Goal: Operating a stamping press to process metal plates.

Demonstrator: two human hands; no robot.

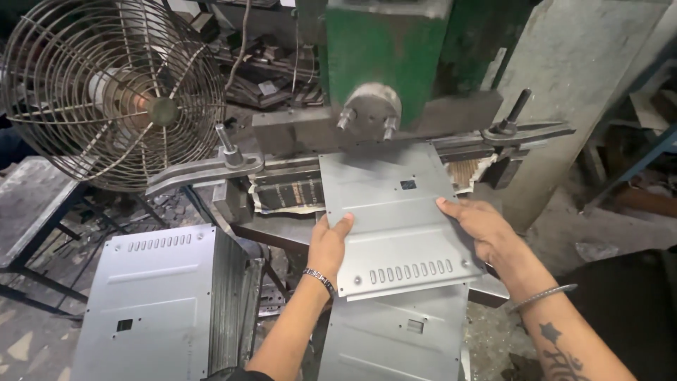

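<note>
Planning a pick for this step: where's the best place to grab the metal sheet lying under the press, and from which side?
Probably by its two side edges, coming from the near side. The metal sheet lies flat with its far end under the press, so only the near half is free. The left hand and right hand already hold those edges, fingers on top, clear of the slotted near edge.

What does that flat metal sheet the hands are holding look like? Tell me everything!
The metal sheet is a thin, grey, dull-shiny panel, roughly square. It has a row of slots near its front edge, a small square hole near the top, and tiny round holes. It lies nearly flat on the green press, its far edge under the ram. The left hand and right hand press its side edges.
</note>
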